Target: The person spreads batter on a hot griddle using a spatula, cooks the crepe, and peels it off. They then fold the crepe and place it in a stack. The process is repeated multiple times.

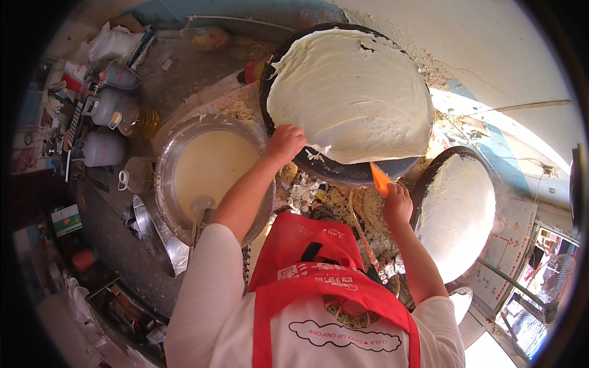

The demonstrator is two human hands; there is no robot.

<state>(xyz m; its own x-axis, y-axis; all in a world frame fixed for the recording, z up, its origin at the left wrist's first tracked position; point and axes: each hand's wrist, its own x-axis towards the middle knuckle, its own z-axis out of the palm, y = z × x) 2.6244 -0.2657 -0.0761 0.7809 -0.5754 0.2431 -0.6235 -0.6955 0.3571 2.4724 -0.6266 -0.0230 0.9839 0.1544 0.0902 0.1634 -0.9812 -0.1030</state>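
Note:
A large round black griddle [340, 174] carries a wide, thin pale sheet of batter or crepe [349, 96], with a small tear near its far edge. The sheet's near edge lies away from the griddle's rim, where dark metal shows. My left hand [286, 143] has its fingers closed at the sheet's near left edge and seems to pinch it. In my right hand [398, 202] is an orange flat scraper [380, 178], its tip at the sheet's near edge. Left of the griddle stands a large basin [166, 184] of pale liquid batter [216, 161], with a ladle [201, 206] in it.
A second griddle [425, 184] bearing a pale sheet stands on the right. Dried batter scraps [372, 207] lie between the griddles and me. An oil jug [140, 122], plastic containers [103, 148] and a metal basin [158, 239] are at left. A fan [554, 280] stands far right.

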